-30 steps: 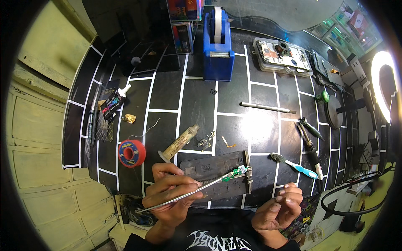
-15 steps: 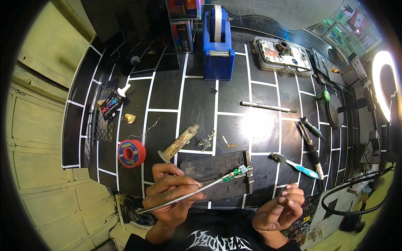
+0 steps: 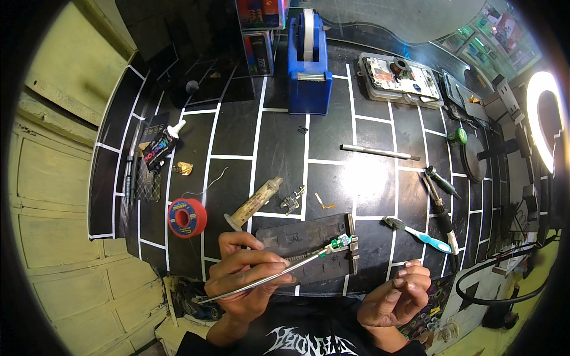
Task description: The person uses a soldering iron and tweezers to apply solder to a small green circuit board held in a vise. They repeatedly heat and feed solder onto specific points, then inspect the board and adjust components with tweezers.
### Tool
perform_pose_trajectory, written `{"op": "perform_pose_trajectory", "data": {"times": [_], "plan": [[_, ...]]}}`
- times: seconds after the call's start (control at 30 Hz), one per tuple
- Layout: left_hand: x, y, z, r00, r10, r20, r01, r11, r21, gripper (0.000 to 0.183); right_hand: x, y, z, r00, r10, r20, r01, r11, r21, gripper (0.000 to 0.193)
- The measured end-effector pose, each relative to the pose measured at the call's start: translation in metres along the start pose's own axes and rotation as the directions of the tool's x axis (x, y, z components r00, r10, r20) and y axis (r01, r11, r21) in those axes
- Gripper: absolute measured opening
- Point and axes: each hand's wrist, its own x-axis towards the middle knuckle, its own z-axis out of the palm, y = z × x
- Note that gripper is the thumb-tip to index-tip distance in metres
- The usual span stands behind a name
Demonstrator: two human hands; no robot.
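Note:
In my left hand are slim silver tweezers, pinched between the fingers and slanting up to the right. Their tips meet a small green circuit board, which sits over the right end of a dark board holder with a metal jaw. Whether the tweezers grip the board or only touch it, I cannot tell. To the right of the holder, my right hand hangs near the table edge, fingers curled in with nothing visible in them. Beyond the holder lie a flux syringe, a small metal part and a thin flex strip.
A red solder spool stands left, near a black tube. A blue tape dispenser is at the back, beside a clear case. A metal rod, toothbrush and soldering iron lie right.
My left hand and the tweezers have shifted very slightly to the right. My right hand stays almost where it was.

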Motion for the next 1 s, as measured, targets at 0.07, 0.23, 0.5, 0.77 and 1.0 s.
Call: {"op": "perform_pose_trajectory", "data": {"times": [0.07,0.23,0.5,0.77,1.0], "plan": [[0.000,-0.001,0.000,1.000,0.020,0.014,-0.020,1.000,0.001,0.022,0.001,-0.002,-0.001,0.999,-0.001,0.038,-0.001,0.999,0.034,0.026],[0.001,0.001,-0.001,0.998,0.031,0.054,-0.031,0.999,0.010,0.024,-0.001,-0.001,-0.003,0.999,0.003,0.032,-0.003,1.000,0.025,0.026],[0.002,0.004,-0.002,0.998,0.035,0.058,-0.036,0.999,0.017,0.026,0.000,-0.003,-0.001,1.000,0.009,0.001,-0.009,1.000,-0.010,0.027],[0.001,0.009,-0.003,0.998,0.011,0.057,-0.012,1.000,0.011,0.028,0.002,-0.006,-0.004,1.000,0.002,-0.005,-0.002,1.000,-0.020,0.027],[-0.004,0.021,-0.009,0.998,0.011,0.058,-0.012,1.000,0.016,0.027,0.003,-0.018,-0.016,0.999,-0.007,0.039,0.009,0.999,-0.036,0.031]]}}
